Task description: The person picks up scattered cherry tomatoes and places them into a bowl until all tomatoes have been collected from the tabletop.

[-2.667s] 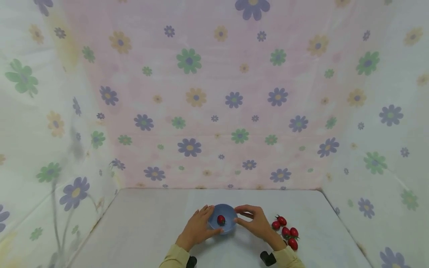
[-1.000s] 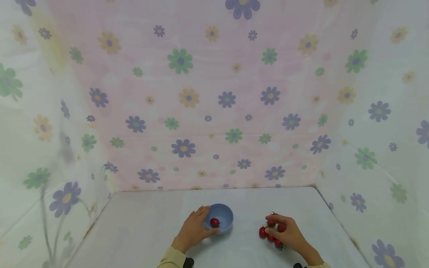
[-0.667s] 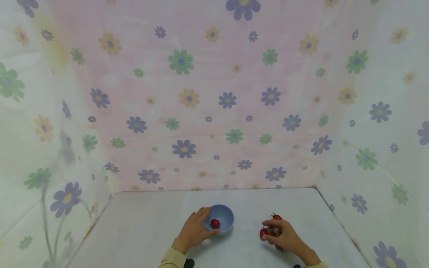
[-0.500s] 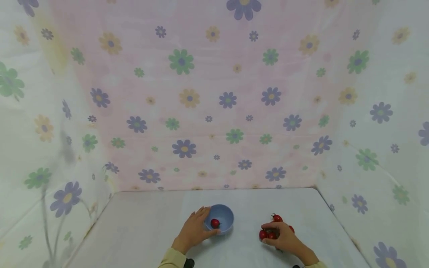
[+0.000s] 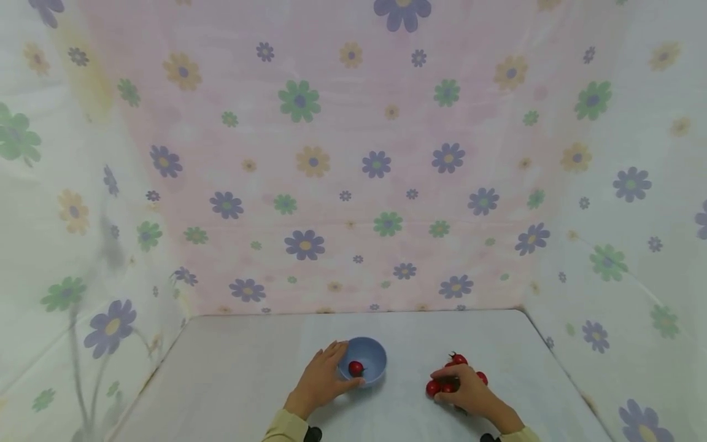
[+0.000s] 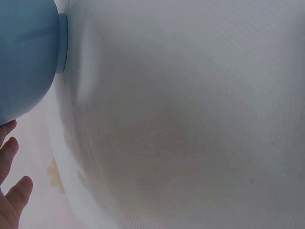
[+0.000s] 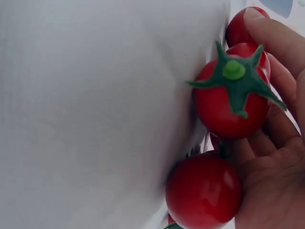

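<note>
In the head view, a blue bowl [image 5: 375, 359] stands upright on the white table with one red cherry tomato [image 5: 356, 368] inside. My left hand [image 5: 322, 382] holds its left side, thumb at the near rim and fingers at the far-left rim. The bowl's outer wall [image 6: 26, 57] fills a corner of the left wrist view, fingertips beside it. To the right, my right hand [image 5: 469, 390] reaches over several cherry tomatoes, pinching the leftmost tomato [image 5: 433, 388] between thumb and fingers. Up close, the right wrist view has a tomato with a green star-shaped stalk [image 7: 233, 95] below the palm.
Another cherry tomato [image 5: 458, 358] lies just beyond the right hand, and one more tomato [image 5: 482, 378] shows at its right. The white table [image 5: 248, 368] ends at a flowered cloth backdrop [image 5: 353, 245], with cloth on both sides too.
My right hand has left the bowl's right rim, moved right to the tomatoes and closed its fingertips around the leftmost one. My left hand has stayed on the bowl.
</note>
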{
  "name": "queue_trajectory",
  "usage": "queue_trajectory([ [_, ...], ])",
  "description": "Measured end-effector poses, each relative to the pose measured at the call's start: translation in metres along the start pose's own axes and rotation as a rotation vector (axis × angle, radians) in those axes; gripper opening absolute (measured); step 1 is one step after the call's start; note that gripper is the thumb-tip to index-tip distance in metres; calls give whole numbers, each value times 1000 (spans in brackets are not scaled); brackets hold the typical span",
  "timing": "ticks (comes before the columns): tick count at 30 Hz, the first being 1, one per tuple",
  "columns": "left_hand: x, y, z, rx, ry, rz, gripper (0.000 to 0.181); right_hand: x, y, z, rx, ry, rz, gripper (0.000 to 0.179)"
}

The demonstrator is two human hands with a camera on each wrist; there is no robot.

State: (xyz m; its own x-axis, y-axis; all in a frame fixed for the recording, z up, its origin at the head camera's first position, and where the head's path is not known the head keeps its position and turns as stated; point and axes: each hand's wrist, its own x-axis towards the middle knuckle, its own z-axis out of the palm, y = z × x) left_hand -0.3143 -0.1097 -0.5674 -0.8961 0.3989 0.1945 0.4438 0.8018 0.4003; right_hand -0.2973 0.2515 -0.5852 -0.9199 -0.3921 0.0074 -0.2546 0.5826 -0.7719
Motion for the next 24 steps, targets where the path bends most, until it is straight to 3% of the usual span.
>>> queue_trajectory([
  [24, -2, 4, -2, -37, 12, 4, 94, 3, -11, 4, 127, 5, 14, 42],
])
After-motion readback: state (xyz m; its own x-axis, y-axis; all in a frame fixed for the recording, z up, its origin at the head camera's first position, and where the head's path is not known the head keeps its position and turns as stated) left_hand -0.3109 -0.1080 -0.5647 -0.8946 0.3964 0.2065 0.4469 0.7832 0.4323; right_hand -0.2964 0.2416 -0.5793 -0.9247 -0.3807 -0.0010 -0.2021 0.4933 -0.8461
